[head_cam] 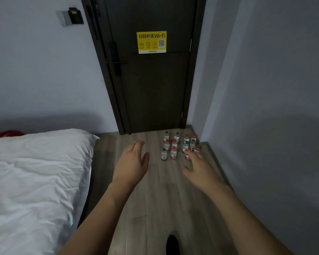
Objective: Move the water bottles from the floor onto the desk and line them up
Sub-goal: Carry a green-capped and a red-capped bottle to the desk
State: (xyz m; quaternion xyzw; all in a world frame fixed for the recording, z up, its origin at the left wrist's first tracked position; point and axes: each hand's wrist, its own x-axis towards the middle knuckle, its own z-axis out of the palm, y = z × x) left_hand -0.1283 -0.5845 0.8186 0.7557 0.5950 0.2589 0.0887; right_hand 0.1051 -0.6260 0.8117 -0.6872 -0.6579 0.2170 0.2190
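Observation:
Several small water bottles with red or green caps stand upright in a cluster on the wooden floor, in front of the dark door and close to the right wall. My left hand stretches forward with relaxed fingers, holding nothing, to the left of the cluster. My right hand reaches forward too, fingers spread and empty; its fingertips overlap the nearest right-hand bottles in the picture, and I cannot tell whether they touch. No desk is in view.
A bed with white bedding fills the left side. A dark closed door with a yellow Wi-Fi sticker stands ahead. A grey wall runs along the right. A dark shoe tip shows at the bottom.

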